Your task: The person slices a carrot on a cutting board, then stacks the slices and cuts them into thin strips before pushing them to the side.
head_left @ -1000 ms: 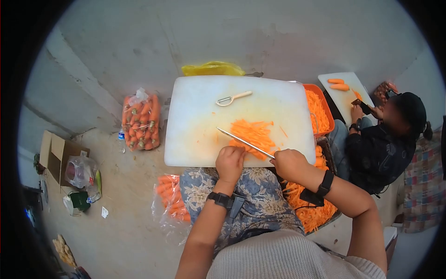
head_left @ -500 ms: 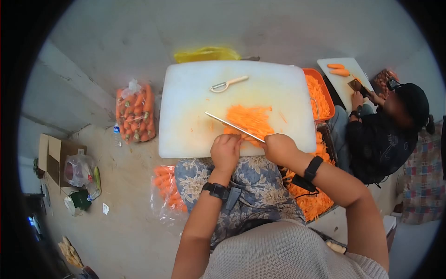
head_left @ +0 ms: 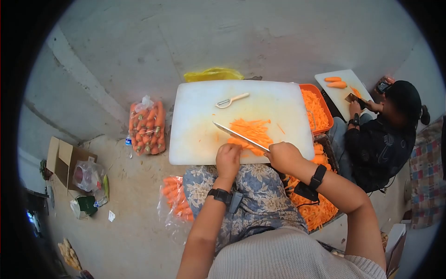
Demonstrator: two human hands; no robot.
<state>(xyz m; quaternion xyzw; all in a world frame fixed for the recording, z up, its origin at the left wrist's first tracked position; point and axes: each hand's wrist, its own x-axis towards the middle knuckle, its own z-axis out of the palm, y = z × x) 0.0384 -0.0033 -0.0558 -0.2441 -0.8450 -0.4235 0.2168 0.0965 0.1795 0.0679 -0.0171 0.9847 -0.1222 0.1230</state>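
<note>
My right hand point(head_left: 285, 157) is wrapped round the handle of a long knife point(head_left: 239, 136), whose blade slants across the white cutting board point(head_left: 195, 123) toward the upper left. At the board's near edge, the bent fingers of my left hand point(head_left: 227, 160) press on carrot slices point(head_left: 235, 141), partly hidden by the fingers and blade. Just beyond the blade lies a pile of carrot shreds point(head_left: 253, 130). A peeler point(head_left: 232, 100) with a pale handle rests farther up the board.
An orange basket of shredded carrot point(head_left: 327, 116) and a crate of carrot shreds point(head_left: 320, 211) stand right. Bagged carrots point(head_left: 147, 128) and another carrot bag point(head_left: 176, 197) are left, near a cardboard box point(head_left: 69, 160). At right, a co-worker point(head_left: 381, 135) cuts carrots on another board.
The whole view has shifted, so the board appears lower and slightly to the right. My hands keep their places at its near edge, and the knife stays over the carrot.
</note>
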